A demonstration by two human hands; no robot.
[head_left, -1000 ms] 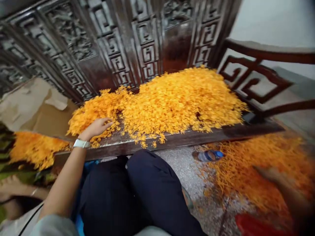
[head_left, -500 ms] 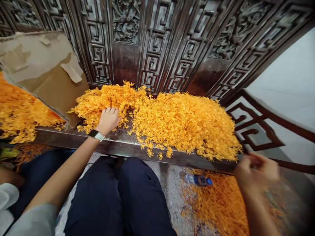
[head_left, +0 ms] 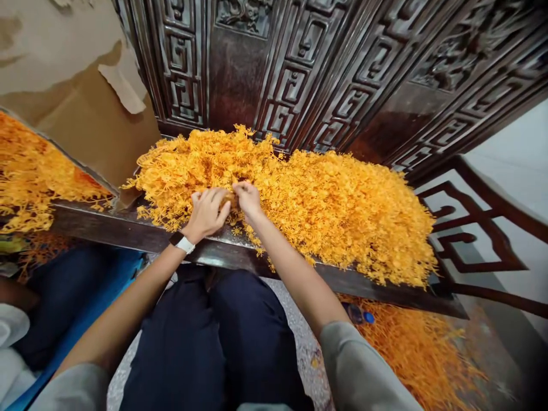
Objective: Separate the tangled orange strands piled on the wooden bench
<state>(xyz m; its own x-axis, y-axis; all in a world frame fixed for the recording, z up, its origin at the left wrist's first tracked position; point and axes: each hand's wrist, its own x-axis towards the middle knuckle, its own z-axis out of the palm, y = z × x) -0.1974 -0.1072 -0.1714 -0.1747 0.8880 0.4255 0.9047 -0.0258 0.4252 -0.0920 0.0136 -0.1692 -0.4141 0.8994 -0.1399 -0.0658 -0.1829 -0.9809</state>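
Heaps of small yellow-orange plastic flower-like pieces [head_left: 342, 211] with thin branching arms lie on a dark wooden bench [head_left: 158, 231]. My left hand [head_left: 208, 214], with a watch on its wrist, rests at the front of the left heap [head_left: 192, 165], its fingers bent and a little apart, thumb out to the right. Close beside it, my right hand [head_left: 249, 201] is closed in a pinch at the dip between the two heaps. Whatever is between its fingertips is too small to make out. The fingertips of both hands are partly blurred.
A torn cardboard sheet [head_left: 94, 120] stands at the left, with more orange pieces [head_left: 43, 177] behind it. A carved wooden backrest [head_left: 240, 80] rises behind. Below the bench lie a blue-capped bottle [head_left: 357, 314] and orange stems [head_left: 411, 348]. Another person's sleeve [head_left: 15, 325] shows at left.
My right hand has come from the far right end of the bench to the middle, beside my left hand. My left hand has shifted slightly right. The view has moved closer to the bench.
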